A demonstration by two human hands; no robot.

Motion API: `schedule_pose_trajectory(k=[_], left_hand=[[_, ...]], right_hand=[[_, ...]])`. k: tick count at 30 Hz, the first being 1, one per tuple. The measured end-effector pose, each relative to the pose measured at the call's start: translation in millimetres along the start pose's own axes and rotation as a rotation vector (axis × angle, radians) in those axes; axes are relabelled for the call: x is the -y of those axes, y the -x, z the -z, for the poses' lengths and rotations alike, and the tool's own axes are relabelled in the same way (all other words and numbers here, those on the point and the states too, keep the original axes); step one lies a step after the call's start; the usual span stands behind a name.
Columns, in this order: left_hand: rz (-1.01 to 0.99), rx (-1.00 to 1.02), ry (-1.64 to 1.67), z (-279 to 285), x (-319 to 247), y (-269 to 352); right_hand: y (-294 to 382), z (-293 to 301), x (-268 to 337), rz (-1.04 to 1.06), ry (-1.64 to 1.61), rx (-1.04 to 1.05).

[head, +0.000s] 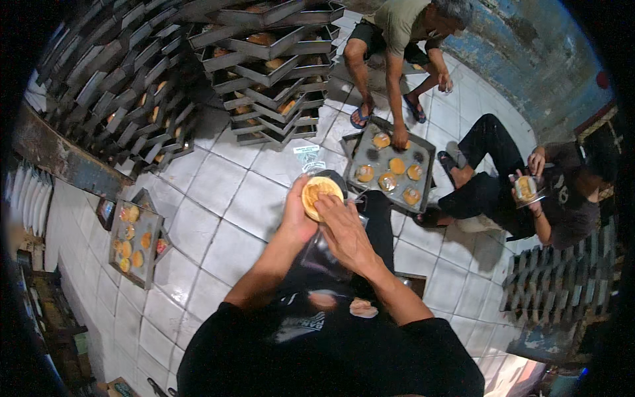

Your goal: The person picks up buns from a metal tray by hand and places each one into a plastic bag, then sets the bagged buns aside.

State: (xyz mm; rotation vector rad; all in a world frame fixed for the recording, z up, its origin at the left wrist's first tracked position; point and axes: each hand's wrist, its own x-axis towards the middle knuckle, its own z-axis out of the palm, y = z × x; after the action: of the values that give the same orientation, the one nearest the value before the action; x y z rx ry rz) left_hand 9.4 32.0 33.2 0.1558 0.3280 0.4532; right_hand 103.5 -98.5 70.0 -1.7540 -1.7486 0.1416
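Note:
My left hand [296, 211] holds a round golden bun [321, 196] from its left side and from below. The fingers of my right hand [345, 231] lie across the bun's lower right face and hide part of it. A clear plastic bag with printing [308, 158] shows just beyond the bun; whether it touches my hand is hard to tell. To the upper right, a metal baking tray [384, 194] on the floor bears several round buns, some in clear wrapping. A co-worker's hand [400, 135] reaches onto that tray.
Stacked metal trays with buns [275, 74] rise ahead, with more stacks at left and right. One co-worker [404, 30] bends over the tray; another [555, 193] sits at right holding a wrapped bun [525, 189]. A second tray of buns [153, 248] lies on the tiled floor at left.

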Motion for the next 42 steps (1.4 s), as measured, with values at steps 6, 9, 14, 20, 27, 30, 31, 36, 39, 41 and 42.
schedule_pose_trajectory(k=[6, 9, 14, 20, 27, 30, 31, 36, 39, 41, 42], left_hand=[[-0.348, -0.076, -0.180, -14.8, 38.9, 5.2], [-0.338, 0.014, -0.111, -35.7, 10.5, -11.4], [-0.412, -0.152, -0.113, -23.2, 28.8, -50.5], [-0.274, -0.009, 0.103, -20.8, -1.9, -42.6], [-0.222, -0.052, -0.001, 3.4, -20.1, -39.9], [-0.311, -0.090, -0.008, 5.1, -32.8, -31.1], [-0.344, -0.124, -0.028, 3.8, -36.3, -23.6], [-0.029, -0.103, -0.214, -17.7, -4.2, 19.1], [-0.609, -0.293, -0.667, -7.8, -3.3, 7.1], [-0.235, 0.008, -0.638, 4.4, -11.2, -6.9], [-0.169, -0.059, -0.718, -6.6, -10.4, -2.0]], right_hand=[[-16.5, 9.1, -10.2, -0.025, 0.232, 0.024], [-31.0, 12.7, -13.6, -0.032, 0.308, -0.004], [-53.1, 30.0, -23.2, 0.047, -0.067, -0.017], [-14.4, 33.5, -12.7, -0.259, -0.825, -0.017], [-25.2, 35.8, 12.2, -0.339, -1.038, 0.608], [-3.9, 61.6, 16.6, -0.272, -1.171, 0.570], [-2.5, 60.8, 16.3, -0.242, -1.224, 0.559], [-18.9, 32.2, -3.7, 0.039, -0.088, -0.258], [-32.8, 30.5, -3.7, -0.084, -0.148, -0.194], [-34.6, 16.1, -45.0, -0.374, -0.290, -0.147], [-42.1, 14.5, -47.9, -0.367, -0.224, -0.203]])
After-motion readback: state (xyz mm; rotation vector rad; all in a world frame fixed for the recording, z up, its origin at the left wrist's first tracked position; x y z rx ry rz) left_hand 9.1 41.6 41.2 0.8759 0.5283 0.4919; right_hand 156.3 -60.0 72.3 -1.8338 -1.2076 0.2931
